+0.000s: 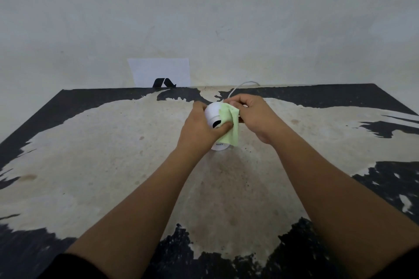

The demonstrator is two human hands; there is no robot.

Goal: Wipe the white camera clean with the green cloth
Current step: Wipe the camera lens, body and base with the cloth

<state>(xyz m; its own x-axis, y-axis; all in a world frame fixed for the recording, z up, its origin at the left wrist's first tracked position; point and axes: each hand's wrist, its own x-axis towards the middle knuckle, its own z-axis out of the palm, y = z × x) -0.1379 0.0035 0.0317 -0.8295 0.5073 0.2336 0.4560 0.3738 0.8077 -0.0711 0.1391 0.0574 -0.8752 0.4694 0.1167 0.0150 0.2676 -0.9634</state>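
Observation:
A white round camera (212, 113) with a black lens stands on the worn table (113, 165), a little past its middle. My left hand (199, 130) wraps around the camera's left and front side, thumb below the lens. A pale green cloth (231, 128) drapes over the camera's right side and hangs down toward its base. My right hand (251, 112) grips the cloth's upper part and presses it against the camera's top right. The camera's base (219, 147) shows below my left hand.
A thin white cable (240, 86) runs from behind the camera to the table's far edge. A white sheet with a black mark (161, 73) leans on the wall behind. The tabletop's black coating is peeled away in the centre.

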